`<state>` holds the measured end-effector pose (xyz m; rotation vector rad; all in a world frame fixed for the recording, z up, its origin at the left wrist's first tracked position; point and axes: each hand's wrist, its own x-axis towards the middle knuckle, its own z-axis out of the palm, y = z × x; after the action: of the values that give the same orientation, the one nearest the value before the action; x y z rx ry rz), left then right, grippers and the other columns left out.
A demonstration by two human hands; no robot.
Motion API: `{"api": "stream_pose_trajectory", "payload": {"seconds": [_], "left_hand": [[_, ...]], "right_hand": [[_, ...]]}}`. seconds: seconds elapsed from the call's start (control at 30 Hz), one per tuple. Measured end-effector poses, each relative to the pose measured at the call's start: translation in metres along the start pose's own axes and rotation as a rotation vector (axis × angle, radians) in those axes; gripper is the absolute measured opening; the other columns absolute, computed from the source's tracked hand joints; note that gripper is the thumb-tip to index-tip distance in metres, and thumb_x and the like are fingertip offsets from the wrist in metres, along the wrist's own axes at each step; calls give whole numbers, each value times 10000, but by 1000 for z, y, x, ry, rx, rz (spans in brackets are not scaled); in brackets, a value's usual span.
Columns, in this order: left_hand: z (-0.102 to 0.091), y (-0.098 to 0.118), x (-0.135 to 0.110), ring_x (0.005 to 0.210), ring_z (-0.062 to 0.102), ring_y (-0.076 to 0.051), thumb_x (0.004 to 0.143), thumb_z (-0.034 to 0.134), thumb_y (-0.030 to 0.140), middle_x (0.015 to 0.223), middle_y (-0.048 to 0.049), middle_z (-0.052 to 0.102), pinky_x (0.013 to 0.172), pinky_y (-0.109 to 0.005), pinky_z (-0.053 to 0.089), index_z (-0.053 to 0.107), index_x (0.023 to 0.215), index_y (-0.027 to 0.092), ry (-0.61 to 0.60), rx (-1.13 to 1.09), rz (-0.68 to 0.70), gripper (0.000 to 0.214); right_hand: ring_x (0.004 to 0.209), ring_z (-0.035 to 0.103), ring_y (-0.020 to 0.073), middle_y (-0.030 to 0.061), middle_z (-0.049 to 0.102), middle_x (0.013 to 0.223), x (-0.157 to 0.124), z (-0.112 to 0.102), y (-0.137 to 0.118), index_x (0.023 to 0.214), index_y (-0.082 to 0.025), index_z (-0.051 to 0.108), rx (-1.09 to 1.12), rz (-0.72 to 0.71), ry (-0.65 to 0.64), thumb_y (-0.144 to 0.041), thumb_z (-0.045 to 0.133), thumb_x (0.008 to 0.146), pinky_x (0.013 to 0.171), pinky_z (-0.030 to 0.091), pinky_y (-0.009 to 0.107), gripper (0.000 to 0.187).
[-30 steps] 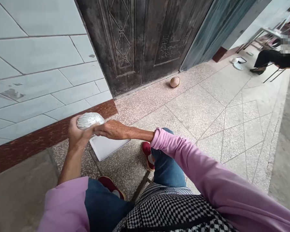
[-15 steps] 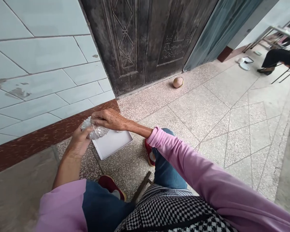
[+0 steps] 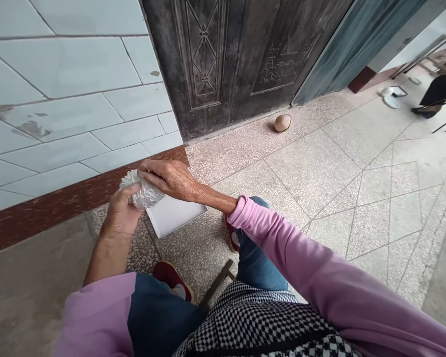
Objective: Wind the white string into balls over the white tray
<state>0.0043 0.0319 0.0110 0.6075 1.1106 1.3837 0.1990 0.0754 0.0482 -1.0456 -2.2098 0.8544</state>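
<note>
My left hand (image 3: 121, 214) is curled under a crinkled silver foil bundle (image 3: 143, 193) and holds it up in front of my knees. My right hand (image 3: 169, 176) lies across the top of the bundle with its fingers pressed down on the foil. Just beneath both hands a white rectangular tray (image 3: 176, 214) rests on the speckled floor. My legs in blue jeans and my red shoes (image 3: 171, 278) show below the hands.
A tiled wall with a dark red base strip (image 3: 59, 203) runs on the left. A dark carved metal door (image 3: 226, 59) stands ahead, with a small tan ball (image 3: 282, 122) on the floor before it. Another seated person's leg (image 3: 436, 91) and white dishes (image 3: 392, 96) are far right.
The foil bundle went from sitting round on top of my left hand to being gripped lower between both hands, with my right hand moving over its top. The view shifted slightly.
</note>
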Motion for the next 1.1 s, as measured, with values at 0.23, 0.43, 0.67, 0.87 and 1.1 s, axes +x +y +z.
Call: {"api": "stream_pose_trajectory", "payload": {"seconds": [0.23,0.43,0.67,0.87,1.1], "left_hand": [[-8,-1,-3,740,686,-166,433,1090,260,852,15,801,635,-237,563,798,906,190,22,102,-14,560],[-15,0,-9,977,829,-258,545,1240,410,1017,-34,886,764,-273,646,824,1076,212,-68,-6,-4,704],[-19,6,-21,1386,843,-391,506,1305,756,1302,-109,938,949,-353,757,877,1188,243,-113,-15,2,954],[-8,0,-8,1219,884,-376,429,1320,525,1165,-70,916,997,-404,795,862,1187,225,-71,138,-72,935],[9,10,-21,1416,859,-539,524,1110,415,1286,-131,950,1100,-605,839,922,1371,297,-68,136,-74,876]], "right_hand": [[1340,872,245,62,905,1424,0,16,-18,1355,-272,837,-88,-15,-39,-289,696,1399,1104,603,290,149],[1424,841,290,95,864,1495,4,6,-39,1436,-267,790,-141,-13,-69,-310,599,1425,1168,603,335,196],[1583,777,302,81,856,1566,4,6,-53,1399,-295,783,-70,26,-58,-287,603,1402,1205,618,340,180],[1565,795,295,85,886,1545,3,5,-36,1334,-286,789,-26,130,-52,-257,651,1387,1177,619,323,151],[1195,811,256,51,869,1197,9,-15,-2,1239,-236,802,212,163,36,-271,787,1329,1063,586,305,98]]}}
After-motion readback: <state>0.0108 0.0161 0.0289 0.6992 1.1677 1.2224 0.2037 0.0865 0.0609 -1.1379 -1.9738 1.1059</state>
